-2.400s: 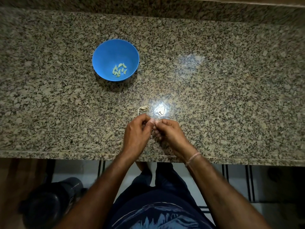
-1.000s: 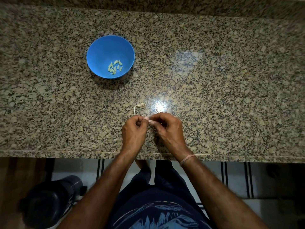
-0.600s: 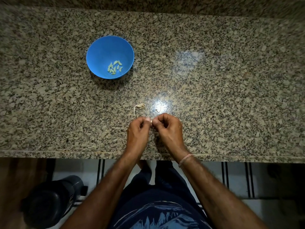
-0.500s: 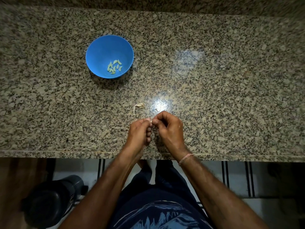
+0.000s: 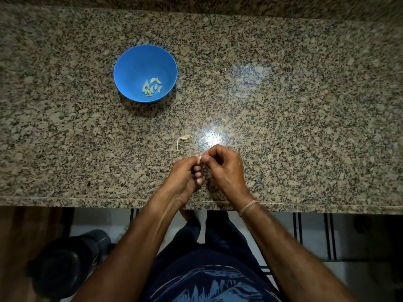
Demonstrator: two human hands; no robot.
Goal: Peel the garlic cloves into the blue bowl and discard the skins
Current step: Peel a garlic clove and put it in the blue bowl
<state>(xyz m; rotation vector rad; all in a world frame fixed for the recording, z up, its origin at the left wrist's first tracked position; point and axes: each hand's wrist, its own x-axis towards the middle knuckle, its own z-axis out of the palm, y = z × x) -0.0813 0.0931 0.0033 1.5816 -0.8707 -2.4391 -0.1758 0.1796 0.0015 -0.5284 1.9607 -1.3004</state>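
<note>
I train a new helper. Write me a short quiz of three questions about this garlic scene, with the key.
1. True or false: the bowl holds peeled cloves.
2. What lies on the counter just beyond the hands: A) a knife B) a skin C) a spoon?
3. Fill in: the left hand and right hand pinch one ____.

Key: 1 true; 2 B; 3 clove.

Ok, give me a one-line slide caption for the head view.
Both hands, left hand and right hand, pinch a garlic clove over the granite counter; peeled cloves sit in the blue bowl.
</note>
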